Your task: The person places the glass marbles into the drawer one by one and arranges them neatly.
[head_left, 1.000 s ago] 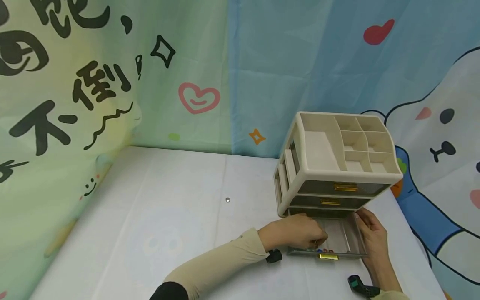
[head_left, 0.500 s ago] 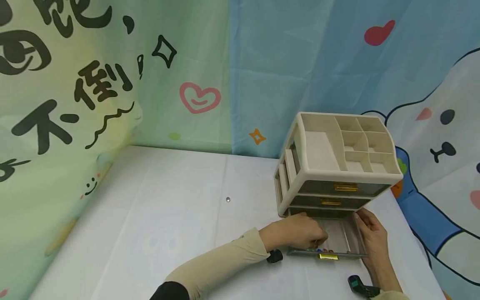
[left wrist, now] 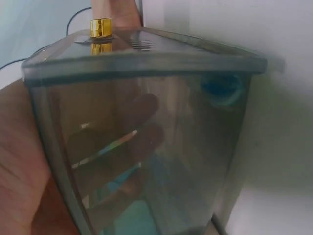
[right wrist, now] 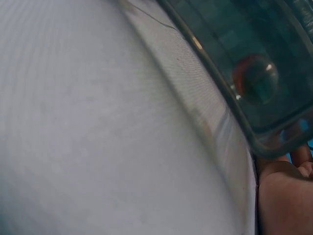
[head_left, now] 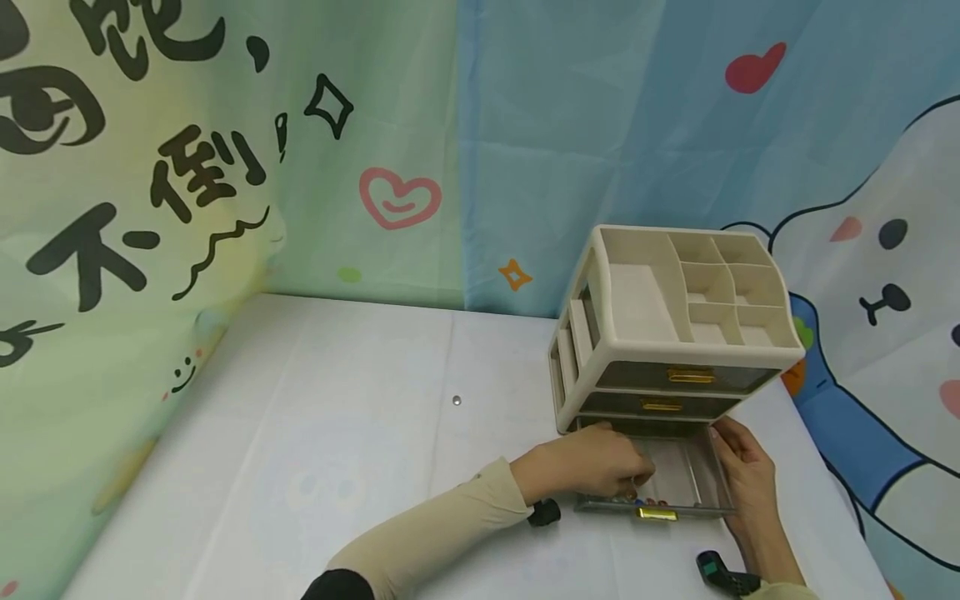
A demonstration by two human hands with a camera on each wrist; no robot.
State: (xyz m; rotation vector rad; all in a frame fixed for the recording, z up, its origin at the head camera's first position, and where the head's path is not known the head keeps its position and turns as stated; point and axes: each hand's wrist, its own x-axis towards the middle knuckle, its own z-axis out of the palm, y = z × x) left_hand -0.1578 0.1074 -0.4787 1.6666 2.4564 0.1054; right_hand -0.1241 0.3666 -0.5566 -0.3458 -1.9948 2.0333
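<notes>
A clear drawer (head_left: 678, 467) with a gold handle (head_left: 657, 514) stands pulled out from the bottom of a cream drawer cabinet (head_left: 693, 354). My left hand (head_left: 592, 462) reaches into it from the left, fingers bent down near the front wall; I cannot tell whether the fingertips pinch anything. Several small red and blue beads or marbles (head_left: 651, 502) lie beside those fingertips. In the left wrist view, fingers (left wrist: 142, 137) show through the clear wall, and a blue round thing (left wrist: 222, 89) sits in the corner. My right hand (head_left: 750, 475) holds the drawer's right side.
One small shiny ball (head_left: 456, 400) lies on the white table (head_left: 337, 433), left of the cabinet. Two more cabinet drawers are shut above the pulled-out one. Divided compartments (head_left: 712, 283) form the cabinet top. Printed cloth (head_left: 525, 150) hangs behind and at both sides.
My left hand and forearm have shifted very slightly left, with a small movement of the fingertips inside the drawer. The right hand, drawer and cabinet stay put.
</notes>
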